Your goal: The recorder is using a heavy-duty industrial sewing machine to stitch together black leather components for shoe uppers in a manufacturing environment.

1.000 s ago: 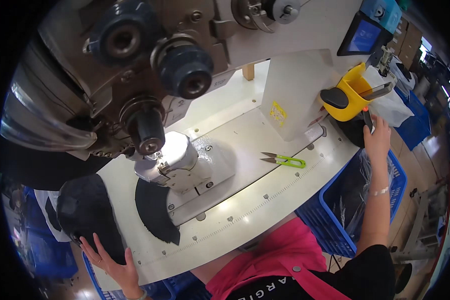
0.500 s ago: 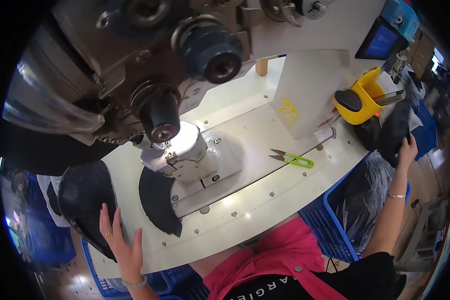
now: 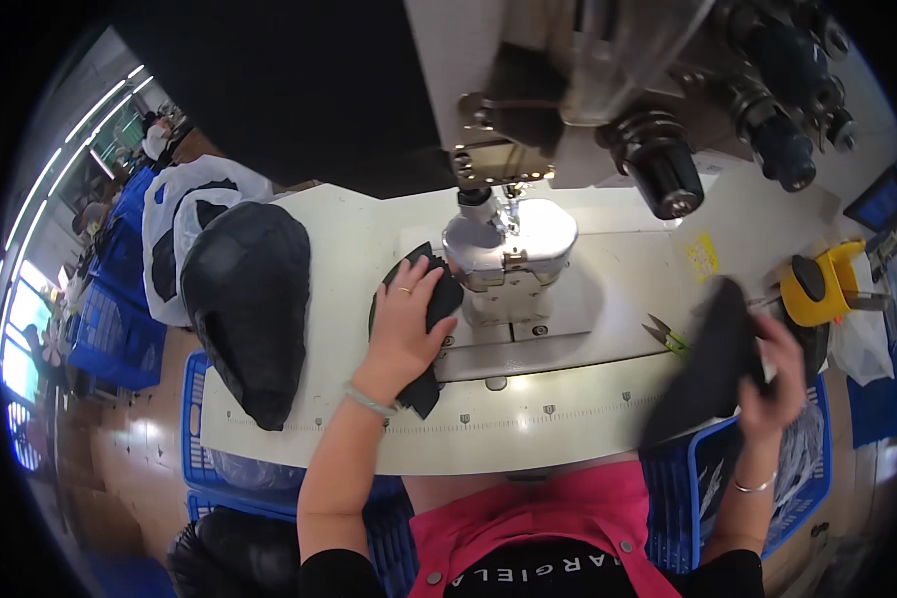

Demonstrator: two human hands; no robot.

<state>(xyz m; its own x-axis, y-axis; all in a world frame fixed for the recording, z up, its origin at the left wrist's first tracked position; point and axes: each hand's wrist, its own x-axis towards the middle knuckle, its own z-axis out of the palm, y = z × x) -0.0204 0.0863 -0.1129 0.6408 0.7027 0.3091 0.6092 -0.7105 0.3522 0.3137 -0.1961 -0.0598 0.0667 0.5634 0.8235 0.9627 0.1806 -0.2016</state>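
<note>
Pressing flat with the left hand (image 3: 407, 324), fingers spread, on a black curved piece (image 3: 421, 329) lying on the white table (image 3: 309, 439) just left of the sewing machine's metal arm (image 3: 508, 249). Gripping a second black piece (image 3: 703, 364) in the right hand (image 3: 772, 374), fingers clamped on its edge, long axis tilting down toward the table's near edge. Sitting nearer the needle: the left-hand piece. Lying just beyond the right-hand piece: green snips (image 3: 666, 335). Resting at far left: a stack of black caps (image 3: 249, 309).

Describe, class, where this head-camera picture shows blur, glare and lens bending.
Head view: motion blur smears the right hand and its black piece; the left hand is sharp; lamp glare whitens the machine's metal arm; the table edge curves, and the corners are black.
</note>
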